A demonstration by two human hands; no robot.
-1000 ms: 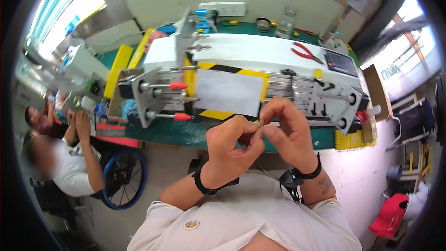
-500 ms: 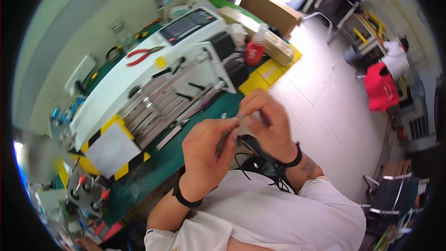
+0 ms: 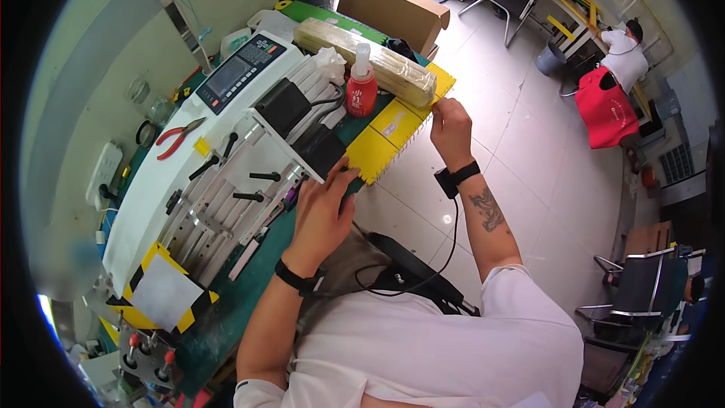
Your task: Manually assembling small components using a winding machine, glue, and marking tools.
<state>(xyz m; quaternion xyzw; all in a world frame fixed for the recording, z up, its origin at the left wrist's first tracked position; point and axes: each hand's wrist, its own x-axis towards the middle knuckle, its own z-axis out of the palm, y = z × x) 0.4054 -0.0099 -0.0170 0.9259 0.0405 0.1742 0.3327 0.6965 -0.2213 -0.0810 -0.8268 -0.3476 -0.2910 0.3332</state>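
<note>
My left hand (image 3: 323, 208) reaches to the bench edge beside the machine's black motor block (image 3: 317, 153). Its fingers are stretched out and the thumb stands apart; the fingertips are at the near corner of a yellow board (image 3: 375, 153). Thin wire-like pieces hang in a row along that board's outer edge. At the board's far right corner, my right hand (image 3: 453, 132) has its fingertips pinched together. Whatever is between them is too small to make out. A red bottle with a clear cap (image 3: 362, 94) stands behind the board, next to a long plastic-wrapped bundle (image 3: 370, 60).
A white machine with a screen panel (image 3: 240, 72) fills the bench, red-handled pliers (image 3: 178, 139) lying on top. Black clamp levers (image 3: 264, 176) stick up from its rails. An open cardboard box (image 3: 389, 19) is at the back. Another person (image 3: 625, 53) sits across the room.
My hands were together in front of my chest, fingers pinched. They have parted: the right went to the board's far corner, the left to its near corner. The view has shifted too.
</note>
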